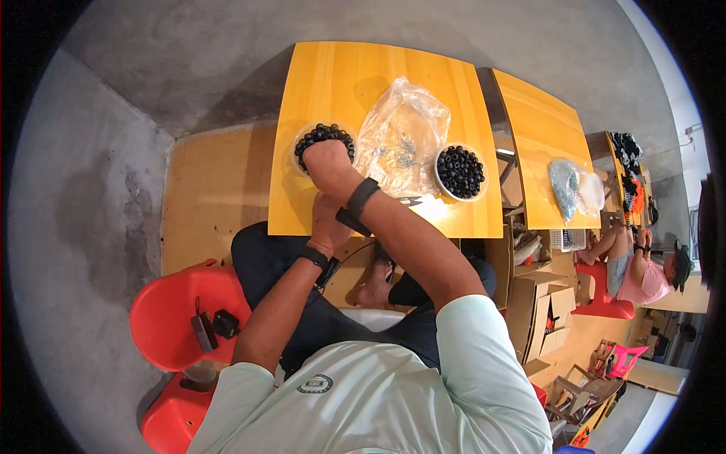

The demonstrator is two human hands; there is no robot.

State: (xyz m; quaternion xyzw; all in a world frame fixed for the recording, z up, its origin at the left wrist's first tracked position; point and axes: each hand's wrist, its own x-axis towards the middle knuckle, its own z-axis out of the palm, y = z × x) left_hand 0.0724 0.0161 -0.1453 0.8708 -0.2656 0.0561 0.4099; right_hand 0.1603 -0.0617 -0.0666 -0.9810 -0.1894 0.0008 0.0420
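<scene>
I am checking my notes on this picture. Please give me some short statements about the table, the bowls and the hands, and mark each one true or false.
1. The right hand reaches into the left bowl of black rings. True.
2. The right bowl is empty. False: it is full of black rings too.
3. A clear plastic bag lies between the two bowls. True.
4. The table is blue. False: it is yellow.
5. The left hand is at the near edge of the table, below the right hand. True.
6. The chair at the person's left is green. False: it is red, with small dark things on its seat.
</scene>
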